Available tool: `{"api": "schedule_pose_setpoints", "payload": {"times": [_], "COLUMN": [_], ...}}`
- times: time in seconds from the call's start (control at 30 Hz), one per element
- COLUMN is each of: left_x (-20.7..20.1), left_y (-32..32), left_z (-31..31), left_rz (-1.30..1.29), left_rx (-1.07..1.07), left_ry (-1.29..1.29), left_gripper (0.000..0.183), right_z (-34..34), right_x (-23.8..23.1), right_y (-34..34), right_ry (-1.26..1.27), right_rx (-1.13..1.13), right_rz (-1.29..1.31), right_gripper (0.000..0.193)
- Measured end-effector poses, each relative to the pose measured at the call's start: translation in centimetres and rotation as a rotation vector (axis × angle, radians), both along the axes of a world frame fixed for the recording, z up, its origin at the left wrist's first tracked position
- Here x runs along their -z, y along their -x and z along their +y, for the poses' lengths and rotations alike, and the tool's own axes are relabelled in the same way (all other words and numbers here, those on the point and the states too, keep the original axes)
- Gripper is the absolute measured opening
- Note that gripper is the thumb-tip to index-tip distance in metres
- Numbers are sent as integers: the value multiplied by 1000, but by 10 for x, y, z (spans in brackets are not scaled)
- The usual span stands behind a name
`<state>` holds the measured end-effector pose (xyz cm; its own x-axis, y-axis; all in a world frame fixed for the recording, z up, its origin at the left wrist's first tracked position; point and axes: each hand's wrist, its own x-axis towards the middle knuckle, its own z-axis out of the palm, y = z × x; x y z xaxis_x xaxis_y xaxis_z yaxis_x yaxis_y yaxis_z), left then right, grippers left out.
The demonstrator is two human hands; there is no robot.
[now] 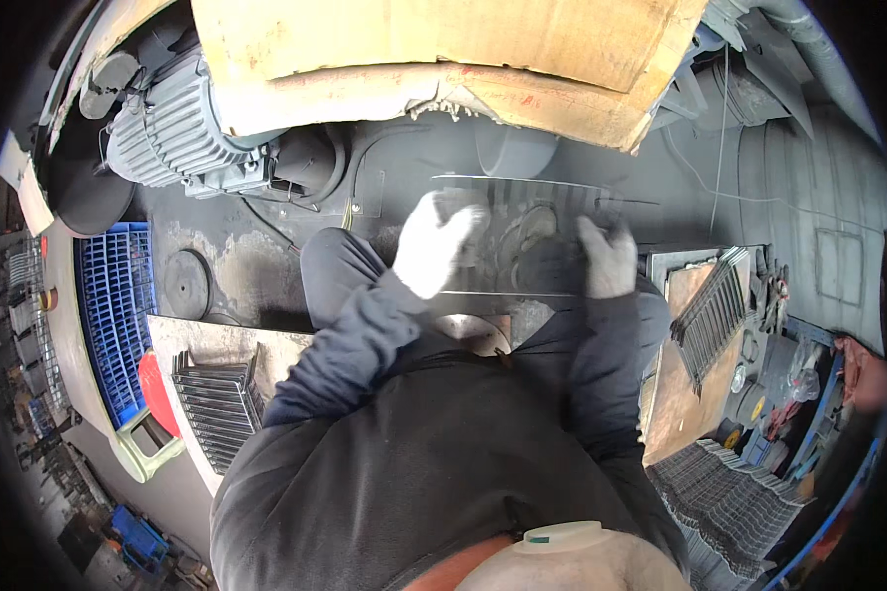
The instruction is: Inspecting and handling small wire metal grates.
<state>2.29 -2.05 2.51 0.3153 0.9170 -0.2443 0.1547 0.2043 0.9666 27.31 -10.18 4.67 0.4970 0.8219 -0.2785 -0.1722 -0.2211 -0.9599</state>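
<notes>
Both hands wear whitish gloves and are smeared by motion. Between them is a thin rectangular wire rack (522, 180), blurred, its long far and near edges showing as fine lines. At the rack's left end my left hand (439, 246) is closed round it, fingers curled. My right hand (609, 258) closes on the opposite end, its fingertips blurred. Just beyond the rack, a grey rounded wheel-like part (517, 148) shows below a cardboard sheet (443, 39). Beneath the rack, the dark surface and my knees show through.
A stack of black wire racks (217, 409) lies on a board at left; another bundle of racks (710, 315) rests on a board at right. More stacked racks (724, 502) stand lower right. At far left are a grey finned motor (177, 128) and a blue plastic crate (116, 305).
</notes>
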Motion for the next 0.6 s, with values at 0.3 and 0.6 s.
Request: {"api": "schedule_pose_setpoints", "payload": {"times": [0.3, 0.6], "left_x": [-7, 47], "left_y": [12, 67], "left_z": [10, 4], "left_rz": [57, 83], "left_rx": [33, -96], "left_ry": [-35, -8], "left_gripper": [35, 30], "right_z": [-3, 30], "right_x": [28, 42], "right_y": [2, 39], "right_ry": [1, -15], "right_rx": [-5, -170], "right_rz": [15, -33], "right_gripper": [22, 19]}}
